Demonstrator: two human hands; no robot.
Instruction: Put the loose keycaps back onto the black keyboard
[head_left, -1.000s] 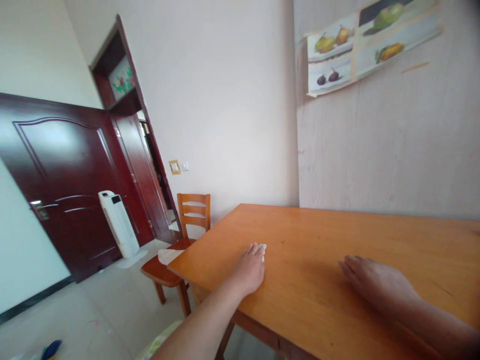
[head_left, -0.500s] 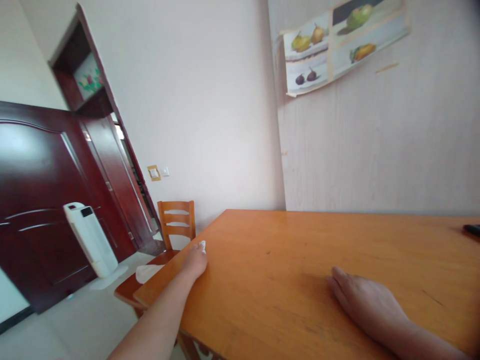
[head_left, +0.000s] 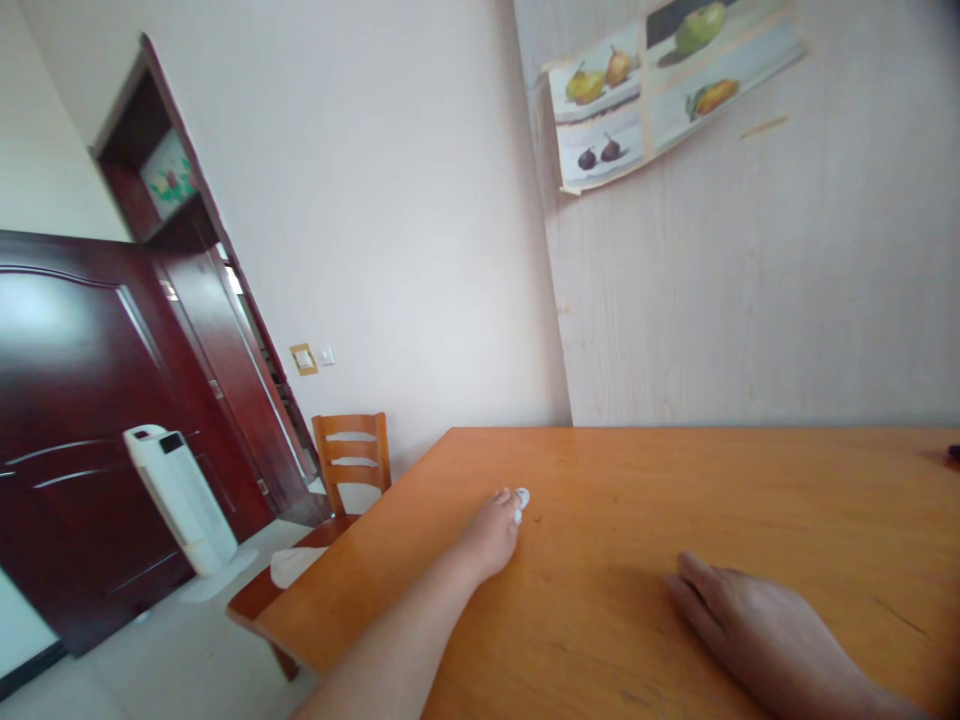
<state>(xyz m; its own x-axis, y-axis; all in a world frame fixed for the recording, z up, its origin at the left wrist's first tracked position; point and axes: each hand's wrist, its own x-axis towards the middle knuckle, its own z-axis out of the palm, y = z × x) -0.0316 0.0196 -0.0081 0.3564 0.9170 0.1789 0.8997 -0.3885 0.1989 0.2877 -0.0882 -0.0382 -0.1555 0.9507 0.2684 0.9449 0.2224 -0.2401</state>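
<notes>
My left hand (head_left: pixel 491 535) is out over the orange-brown wooden table (head_left: pixel 600 640), left of its middle. Its fingers are closed on a small crumpled white tissue (head_left: pixel 521 503), which shows past the fingertips and is pressed to the tabletop. Most of the tissue is hidden by the hand. Farther right, my right hand (head_left: pixel 757 620) rests on the table with its back up. Its fingers point left, lie loosely together and hold nothing that I can see.
A wooden chair (head_left: pixel 352 462) with a white cloth or paper (head_left: pixel 292 566) on its seat stands at the table's left edge. A dark object (head_left: pixel 953 453) lies at the far right. Fruit pictures (head_left: pixel 600 125) hang on the board behind. A white upright appliance (head_left: pixel 184 500) stands by the dark red door (head_left: pixel 67 420).
My left hand has slid right across the table with the tissue, from near the left edge towards the middle. My right hand stays on the table. The view has shifted slightly.
</notes>
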